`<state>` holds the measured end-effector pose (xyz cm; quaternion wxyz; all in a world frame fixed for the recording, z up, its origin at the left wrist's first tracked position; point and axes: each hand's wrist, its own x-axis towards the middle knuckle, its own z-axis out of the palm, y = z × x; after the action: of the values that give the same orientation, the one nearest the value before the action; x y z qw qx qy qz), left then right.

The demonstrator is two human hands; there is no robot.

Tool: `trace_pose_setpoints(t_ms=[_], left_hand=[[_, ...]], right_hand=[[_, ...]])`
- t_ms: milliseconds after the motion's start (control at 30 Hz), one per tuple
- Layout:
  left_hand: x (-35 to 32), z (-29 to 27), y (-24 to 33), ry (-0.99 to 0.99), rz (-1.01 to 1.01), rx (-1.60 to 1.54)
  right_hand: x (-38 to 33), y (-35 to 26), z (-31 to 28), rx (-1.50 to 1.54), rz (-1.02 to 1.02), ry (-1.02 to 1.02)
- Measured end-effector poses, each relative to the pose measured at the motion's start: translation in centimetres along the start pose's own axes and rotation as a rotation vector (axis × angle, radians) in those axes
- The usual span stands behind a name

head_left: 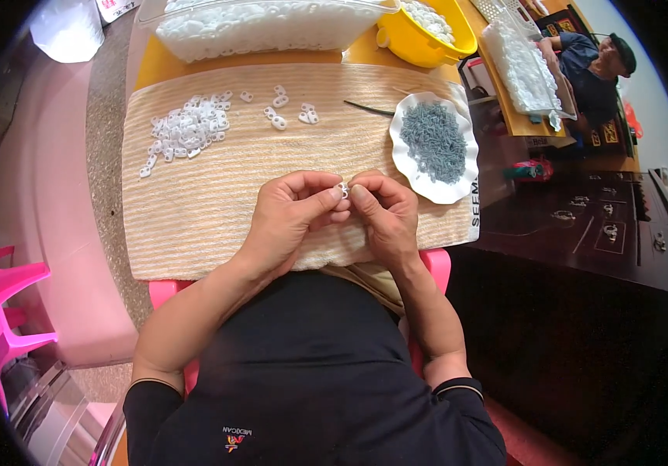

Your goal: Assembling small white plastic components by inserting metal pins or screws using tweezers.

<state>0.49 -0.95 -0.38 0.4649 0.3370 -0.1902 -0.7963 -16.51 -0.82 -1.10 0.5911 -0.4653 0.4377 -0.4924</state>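
My left hand and my right hand meet above the front middle of a striped towel. Between their fingertips they pinch one small white plastic piece, mostly covered by the fingers. A heap of similar white plastic pieces lies at the towel's left. Several loose ones, some in pairs, sit farther back near the middle, such as a white pair. To the right of my right hand, a white wavy-edged plate bears many small grey-blue pieces, too small to make out.
At the back stand a clear bin of white pieces and a yellow basin. A thin black stick lies near the plate. Another person sits at the far right by a filled tray. Pink stools stand at left.
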Motion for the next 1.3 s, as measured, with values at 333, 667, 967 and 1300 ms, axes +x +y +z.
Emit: trace_pose_setpoints(t_ms=[333, 667, 967, 1300], left_hand=[[0.0, -0.1, -0.2, 0.010, -0.004, 0.022], [-0.1, 0.1, 0.0, 0.021, 0.023, 0.098], [-0.1, 0.0, -0.4, 0.030, 0.054, 0.195], [-0.4, 0.2, -1.1, 0.056, 0.137, 0.236]], right_hand=[[-0.1, -0.4, 0.3, -0.001, 0.022, 0.007], [-0.1, -0.9, 0.1, -0.139, -0.001, -0.040], [-0.1, -1.4, 0.3, -0.210, -0.029, -0.078], [-0.3, -1.5, 0.5, -0.205, -0.005, -0.075]])
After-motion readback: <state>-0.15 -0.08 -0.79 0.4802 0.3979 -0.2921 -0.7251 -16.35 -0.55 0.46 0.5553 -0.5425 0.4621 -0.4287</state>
